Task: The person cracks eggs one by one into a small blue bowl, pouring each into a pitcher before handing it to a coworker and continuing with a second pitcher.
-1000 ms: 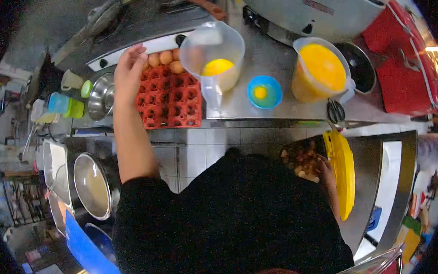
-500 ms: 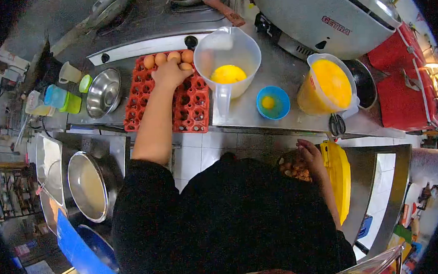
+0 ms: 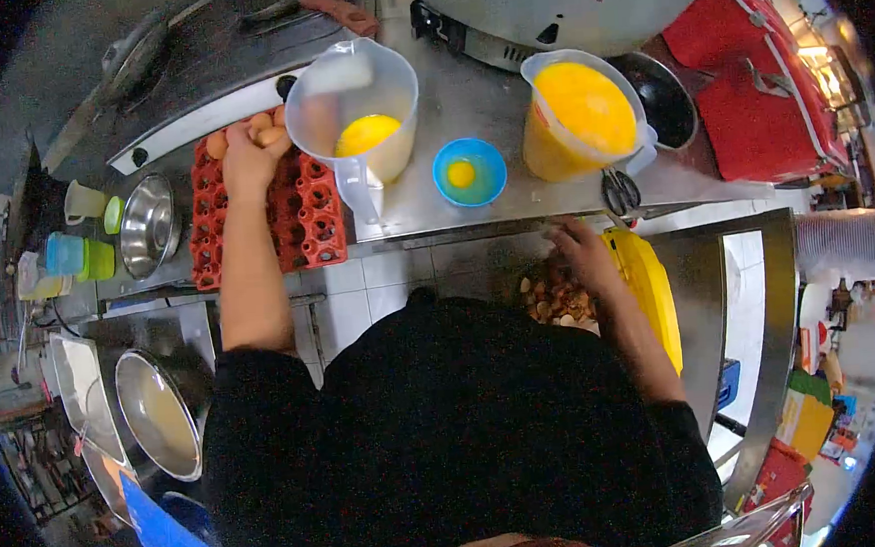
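My left hand (image 3: 250,163) reaches over the back row of a red egg tray (image 3: 322,220), its fingers curled round an egg (image 3: 271,136). More brown eggs (image 3: 216,145) sit beside it; the front cups hold none. Right of the tray stands a clear pitcher (image 3: 402,95) with yolks low inside, then a blue bowl (image 3: 469,172) with one cracked egg. Further right is a fuller pitcher of yellow egg (image 3: 585,114). My right hand (image 3: 578,250) hangs below the counter edge above a bin of eggshells (image 3: 556,301), fingers loosely spread, nothing visible in them.
A steel bowl (image 3: 150,225) and small plastic containers (image 3: 65,254) stand at left. Black scissors (image 3: 620,192) lie at the counter edge. Behind are a grey GETRA appliance (image 3: 562,15), a black pan (image 3: 662,99) and a red bag (image 3: 758,113). A yellow lid (image 3: 649,291) stands beside the bin.
The view has shifted, so the counter things appear further left. My left hand remains at the back eggs. My right hand has its fingers more spread over the shells.
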Demonstrator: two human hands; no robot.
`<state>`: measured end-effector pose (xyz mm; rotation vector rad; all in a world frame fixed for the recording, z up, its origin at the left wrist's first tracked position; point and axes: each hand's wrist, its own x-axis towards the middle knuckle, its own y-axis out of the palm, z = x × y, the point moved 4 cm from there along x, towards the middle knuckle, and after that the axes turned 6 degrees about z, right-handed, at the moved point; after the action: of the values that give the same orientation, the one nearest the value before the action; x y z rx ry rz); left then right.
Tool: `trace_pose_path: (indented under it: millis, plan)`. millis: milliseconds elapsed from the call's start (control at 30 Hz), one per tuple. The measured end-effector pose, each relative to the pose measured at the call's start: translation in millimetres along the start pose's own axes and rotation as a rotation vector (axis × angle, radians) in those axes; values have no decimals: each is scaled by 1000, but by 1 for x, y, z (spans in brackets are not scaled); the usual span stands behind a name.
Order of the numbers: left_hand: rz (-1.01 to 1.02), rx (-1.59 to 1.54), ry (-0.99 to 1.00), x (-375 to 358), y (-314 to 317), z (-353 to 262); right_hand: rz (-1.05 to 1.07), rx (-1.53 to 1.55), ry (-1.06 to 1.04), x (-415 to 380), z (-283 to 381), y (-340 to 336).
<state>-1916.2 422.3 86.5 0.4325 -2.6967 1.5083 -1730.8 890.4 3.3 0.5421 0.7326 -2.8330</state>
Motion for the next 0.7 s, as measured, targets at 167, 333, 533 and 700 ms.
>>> trace_pose_path:
  millis: [167, 333, 533, 700]
  plan:
    - [-7, -486, 227, 3, 2, 44, -52, 87, 18, 46, 60, 24]
    - [150, -936, -121, -66, -44, -15, 46, -88, 12, 108, 53, 47]
    - [168, -916, -138, -99, -63, -4, -43, -315, -9, 115, 62, 45]
    - [161, -963, -135, -113, -65, 13, 17, -582, -160, 85, 125, 15]
